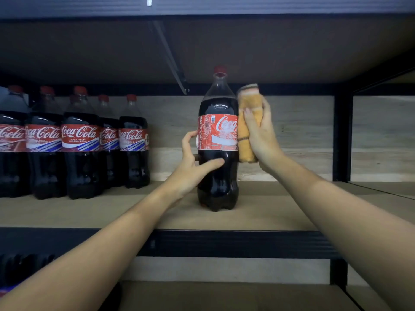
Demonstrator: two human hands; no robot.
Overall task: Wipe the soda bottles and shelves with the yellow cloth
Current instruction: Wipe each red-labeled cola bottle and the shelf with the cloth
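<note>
Right hand (258, 135): fingers curled round the folded yellow cloth (248, 126), pressing it flat against the right flank of the soda bottle (217, 142), from shoulder down past the label. Left hand (193, 158): spread, thumb laid across the dark lower body, fingers reaching behind the label side; we read it as steadying, not clamping. Whether the hidden fingers touch the back of the bottle we cannot tell.

Handling, as we judge it: the bottle is full, so heavy and bottom-stable, but its plastic wall is smooth and likely slippery, and it gives a little under squeeze. Best hold is at the waist just below the label, where our left hand sits. The cloth is soft and thick, conforms to the curve, needs only palm pressure.

Position: the bottle stands upright, alone, near the front of the wooden shelf (280, 209). A cluster of other bottles (80, 144) stands well apart at left, further back. Shelf board not yet under the cloth.
</note>
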